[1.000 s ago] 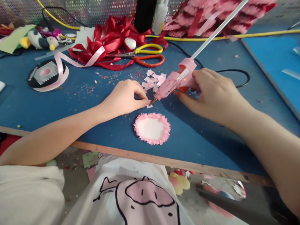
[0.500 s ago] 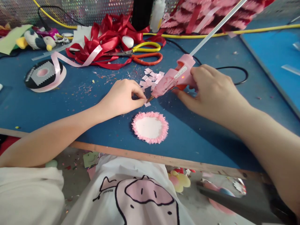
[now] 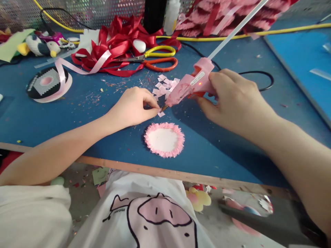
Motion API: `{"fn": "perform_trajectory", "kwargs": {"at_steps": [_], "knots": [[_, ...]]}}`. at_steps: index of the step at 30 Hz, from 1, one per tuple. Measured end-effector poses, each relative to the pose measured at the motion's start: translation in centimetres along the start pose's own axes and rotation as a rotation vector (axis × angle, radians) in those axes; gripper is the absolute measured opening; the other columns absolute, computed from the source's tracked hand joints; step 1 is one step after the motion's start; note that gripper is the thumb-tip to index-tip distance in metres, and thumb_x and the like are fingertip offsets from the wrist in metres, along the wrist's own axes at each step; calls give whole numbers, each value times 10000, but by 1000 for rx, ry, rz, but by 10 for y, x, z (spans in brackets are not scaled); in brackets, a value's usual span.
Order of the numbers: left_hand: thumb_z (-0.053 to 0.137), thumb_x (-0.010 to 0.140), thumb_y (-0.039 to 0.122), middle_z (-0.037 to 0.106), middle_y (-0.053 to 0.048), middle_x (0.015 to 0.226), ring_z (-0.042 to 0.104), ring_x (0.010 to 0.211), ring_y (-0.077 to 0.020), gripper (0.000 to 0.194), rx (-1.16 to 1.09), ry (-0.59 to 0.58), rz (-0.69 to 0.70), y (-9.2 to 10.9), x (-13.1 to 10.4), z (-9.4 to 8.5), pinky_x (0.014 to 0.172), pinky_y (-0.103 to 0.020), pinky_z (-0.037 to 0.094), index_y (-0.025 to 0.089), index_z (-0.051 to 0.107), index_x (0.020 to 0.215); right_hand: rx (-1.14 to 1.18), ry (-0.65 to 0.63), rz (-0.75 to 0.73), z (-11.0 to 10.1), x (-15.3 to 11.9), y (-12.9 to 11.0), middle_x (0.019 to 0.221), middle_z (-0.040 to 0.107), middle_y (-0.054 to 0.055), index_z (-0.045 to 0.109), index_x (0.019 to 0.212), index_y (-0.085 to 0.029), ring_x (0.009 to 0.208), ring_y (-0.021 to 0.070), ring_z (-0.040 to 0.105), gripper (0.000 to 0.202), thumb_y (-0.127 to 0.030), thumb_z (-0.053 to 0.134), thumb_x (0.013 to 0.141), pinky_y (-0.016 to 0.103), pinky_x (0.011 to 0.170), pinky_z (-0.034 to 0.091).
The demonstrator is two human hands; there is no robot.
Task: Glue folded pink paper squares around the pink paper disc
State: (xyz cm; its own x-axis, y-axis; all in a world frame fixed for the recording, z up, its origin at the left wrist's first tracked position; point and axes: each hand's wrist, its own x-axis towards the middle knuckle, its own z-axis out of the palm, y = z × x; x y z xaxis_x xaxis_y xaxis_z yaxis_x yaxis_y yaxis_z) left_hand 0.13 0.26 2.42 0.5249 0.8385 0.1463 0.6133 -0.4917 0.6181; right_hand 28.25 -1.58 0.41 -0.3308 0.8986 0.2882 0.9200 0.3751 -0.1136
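Note:
My right hand is wrapped around the handle of a pink hot glue gun, a finger at its orange trigger. A long clear glue stick rises from the back of the gun. Its nozzle points down left onto a small pink ribbon piece at the fingertips of my left hand, whose thumb and finger pinch the piece's edge. Just behind lies a loose pile of cut ribbon squares. Nearer me rests a white oval disc edged with pink frilly trim.
Scissors with yellow and orange handles lie by tangled red ribbon. A ribbon spool sits at left, a plush toy behind it. A yellow cable and pink fluffy bundles run along the back.
My right hand's finger at the trigger has drawn back slightly. The nozzle and my left fingertips remain together at the ribbon piece, and the view has shifted a little.

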Motion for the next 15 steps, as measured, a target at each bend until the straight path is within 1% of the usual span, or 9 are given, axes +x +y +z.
{"fn": "perform_trajectory", "kwargs": {"at_steps": [3,6,10,13,15], "knots": [[790,820,205,857,-44,963,779,881,-199,78,-10,-12,-9,-1,1,0,880,-334,585,204,863,793,-10,7,-15,1,-1,1,1102,627,159,467,1083,-238,957,290,628,192,-391,513,977,455,824,535],[789,818,191,858,-55,971,774,877,-197,80,-17,-19,-16,0,1,0,860,-328,576,196,865,794,-15,-5,-6,1,-1,1,1122,632,164,466,1078,-237,987,293,644,168,-374,510,991,454,851,546],[791,821,186,854,-62,983,761,864,-197,77,-29,-23,-28,-1,1,0,865,-341,572,189,866,802,-38,4,-6,-1,-3,-1,1134,627,169,470,1079,-234,1015,306,659,180,-407,477,1030,481,882,568],[797,817,196,849,-60,993,749,857,-192,72,-36,-24,-42,-1,1,1,872,-344,570,189,869,822,-62,37,-19,-3,-4,-3,1165,629,171,497,1125,-221,1070,317,668,223,-430,458,1058,504,928,582],[795,815,198,846,-55,998,741,859,-187,73,-34,-24,-51,-1,1,2,879,-344,568,190,867,824,-85,60,-30,-5,-5,-7,1212,636,181,515,1178,-212,1135,329,669,241,-417,441,1073,521,971,582]]}}
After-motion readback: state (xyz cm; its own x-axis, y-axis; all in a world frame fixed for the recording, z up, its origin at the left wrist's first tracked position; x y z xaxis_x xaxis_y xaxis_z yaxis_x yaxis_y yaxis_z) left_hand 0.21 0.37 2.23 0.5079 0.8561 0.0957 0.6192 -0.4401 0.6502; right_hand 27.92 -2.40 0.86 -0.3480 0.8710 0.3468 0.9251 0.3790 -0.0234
